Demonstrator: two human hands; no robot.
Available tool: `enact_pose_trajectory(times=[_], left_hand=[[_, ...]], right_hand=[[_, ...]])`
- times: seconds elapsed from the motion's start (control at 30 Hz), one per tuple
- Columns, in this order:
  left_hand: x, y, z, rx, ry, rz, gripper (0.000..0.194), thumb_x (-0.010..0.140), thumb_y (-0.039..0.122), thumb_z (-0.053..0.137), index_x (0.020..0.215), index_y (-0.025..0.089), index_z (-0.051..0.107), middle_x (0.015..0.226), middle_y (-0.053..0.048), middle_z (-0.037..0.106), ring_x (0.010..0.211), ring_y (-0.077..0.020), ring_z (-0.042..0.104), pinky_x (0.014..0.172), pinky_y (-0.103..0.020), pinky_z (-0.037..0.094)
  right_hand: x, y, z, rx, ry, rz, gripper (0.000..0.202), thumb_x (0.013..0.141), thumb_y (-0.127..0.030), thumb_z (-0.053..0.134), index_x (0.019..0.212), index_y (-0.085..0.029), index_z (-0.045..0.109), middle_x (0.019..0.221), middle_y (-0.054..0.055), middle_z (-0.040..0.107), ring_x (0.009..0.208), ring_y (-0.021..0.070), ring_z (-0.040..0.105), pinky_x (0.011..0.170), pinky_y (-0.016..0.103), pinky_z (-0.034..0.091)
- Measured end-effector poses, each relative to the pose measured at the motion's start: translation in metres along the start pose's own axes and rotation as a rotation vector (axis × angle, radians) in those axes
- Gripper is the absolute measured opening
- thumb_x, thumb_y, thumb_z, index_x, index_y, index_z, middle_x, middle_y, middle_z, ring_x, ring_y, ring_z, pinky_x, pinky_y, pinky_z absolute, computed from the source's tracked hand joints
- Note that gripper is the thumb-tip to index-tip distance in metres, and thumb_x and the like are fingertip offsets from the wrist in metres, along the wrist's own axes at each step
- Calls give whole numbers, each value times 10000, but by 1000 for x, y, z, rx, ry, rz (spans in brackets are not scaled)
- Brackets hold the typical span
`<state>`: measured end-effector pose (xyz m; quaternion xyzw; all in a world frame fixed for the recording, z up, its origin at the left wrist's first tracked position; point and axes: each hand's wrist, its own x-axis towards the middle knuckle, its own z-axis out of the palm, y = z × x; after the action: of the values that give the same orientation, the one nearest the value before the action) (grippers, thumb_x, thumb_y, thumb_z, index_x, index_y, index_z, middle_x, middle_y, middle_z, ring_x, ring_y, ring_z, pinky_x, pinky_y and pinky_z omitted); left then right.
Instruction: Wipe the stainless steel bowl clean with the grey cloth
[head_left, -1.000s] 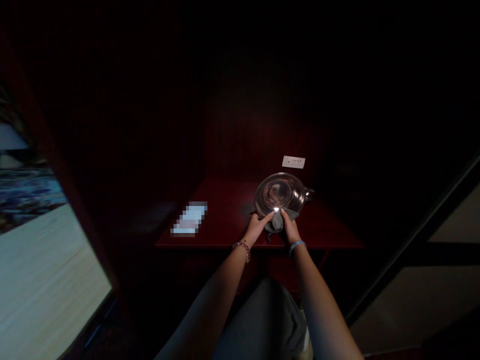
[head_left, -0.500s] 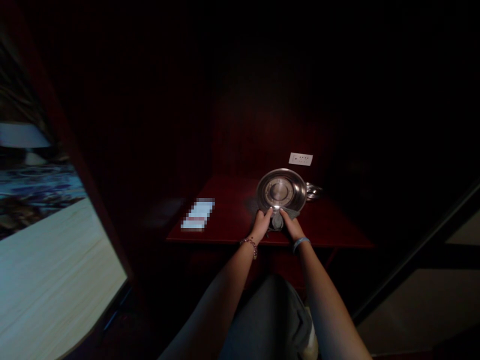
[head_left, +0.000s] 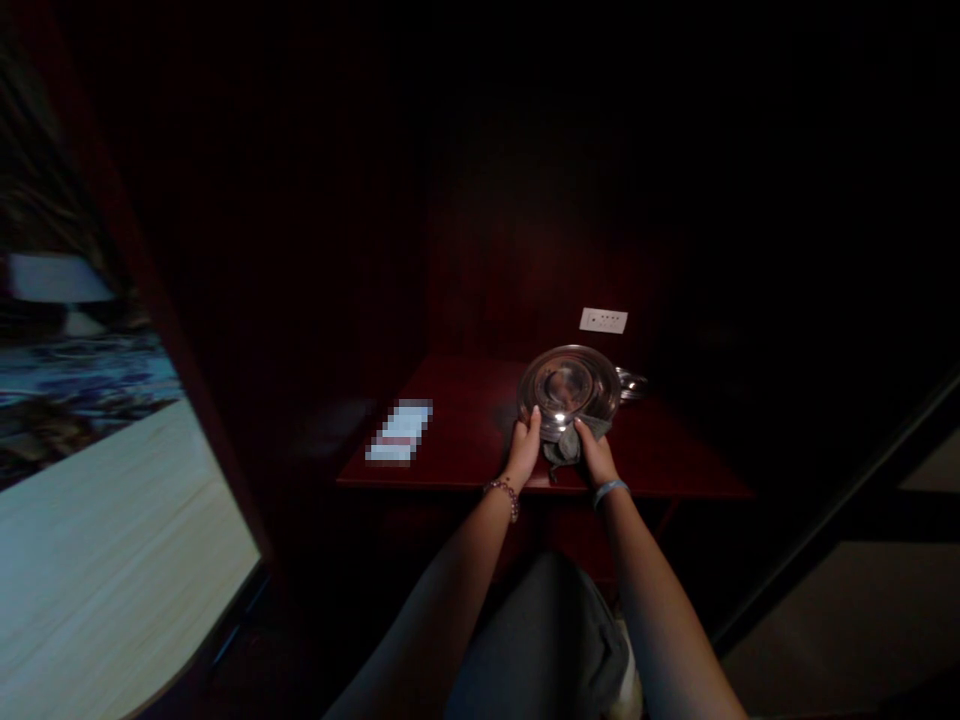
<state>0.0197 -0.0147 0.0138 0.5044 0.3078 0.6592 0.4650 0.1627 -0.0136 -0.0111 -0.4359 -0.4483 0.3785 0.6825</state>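
A round, shiny metal basin (head_left: 568, 385) is held above the dark red desk, its face turned toward me. My left hand (head_left: 525, 448) grips its lower left edge, thumb on the face. At the lower right edge my right hand (head_left: 594, 450) is closed on a grey cloth (head_left: 566, 447) against the rim, with its thumb near the metal. Part of the cloth hangs below the basin between both hands. Most fingers are hidden beneath the basin and cloth.
Another shiny metal object (head_left: 632, 385) lies behind the basin on the right of the desk (head_left: 450, 400). A pixelated pale item (head_left: 400, 431) is at the desk's left. A white socket (head_left: 604, 320) is on the back wall. A pale wooden surface (head_left: 127, 550) stands far left.
The basin has tilted, and its face now shows different reflections. My hands are slightly farther apart, with my left thumb higher on the rim and my right hand shifted right with the cloth.
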Motion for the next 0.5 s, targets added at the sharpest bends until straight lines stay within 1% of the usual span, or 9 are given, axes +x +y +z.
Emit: enact_pose_trajectory(times=[0.07, 0.13, 0.23, 0.33, 0.43, 0.5], left_hand=[[0, -5, -1, 38, -76, 3, 376, 862, 395, 599, 1100, 121, 695, 1170, -136, 710, 1118, -228, 644, 1050, -365, 436], [-1, -9, -2, 103, -126, 1, 380, 778, 365, 702, 1066, 117, 712, 1151, -138, 717, 1103, -241, 652, 1056, -382, 434], [-3, -11, -3, 177, -128, -6, 395, 699, 315, 776, 1053, 147, 725, 1173, -124, 712, 1145, -245, 632, 1075, -370, 413], [-4, -11, -3, 159, -107, -26, 333, 725, 283, 752, 1036, 163, 732, 1161, -115, 718, 1152, -234, 629, 1082, -365, 400], [-4, -11, -1, 130, -133, -38, 278, 763, 264, 709, 1018, 156, 731, 1147, -120, 721, 1139, -231, 634, 1075, -380, 404], [-3, -10, 1, 114, -123, -63, 259, 762, 259, 701, 996, 149, 727, 1127, -124, 726, 1117, -234, 643, 1058, -391, 419]], right_hand=[[-1, -2, 0, 13, -2, -2, 569, 727, -513, 709, 1178, -168, 669, 1237, 73, 688, 1188, 261, 611, 1088, 414, 422], [-2, -3, 0, 31, -28, 6, 571, 721, -517, 716, 1168, -164, 674, 1235, 77, 690, 1186, 266, 613, 1083, 415, 429], [-4, -4, 1, 49, -64, 22, 571, 716, -510, 730, 1170, -168, 674, 1231, 74, 693, 1184, 268, 617, 1082, 410, 434], [-4, -4, 1, 50, -77, 42, 567, 724, -511, 726, 1176, -173, 670, 1218, 72, 700, 1167, 265, 630, 1073, 410, 444], [-3, -2, 1, 31, -76, 40, 556, 727, -508, 723, 1166, -171, 676, 1210, 73, 704, 1156, 265, 636, 1072, 411, 443], [-2, -2, 1, 14, -61, 37, 544, 725, -505, 723, 1151, -167, 684, 1204, 74, 706, 1156, 266, 635, 1073, 411, 440]])
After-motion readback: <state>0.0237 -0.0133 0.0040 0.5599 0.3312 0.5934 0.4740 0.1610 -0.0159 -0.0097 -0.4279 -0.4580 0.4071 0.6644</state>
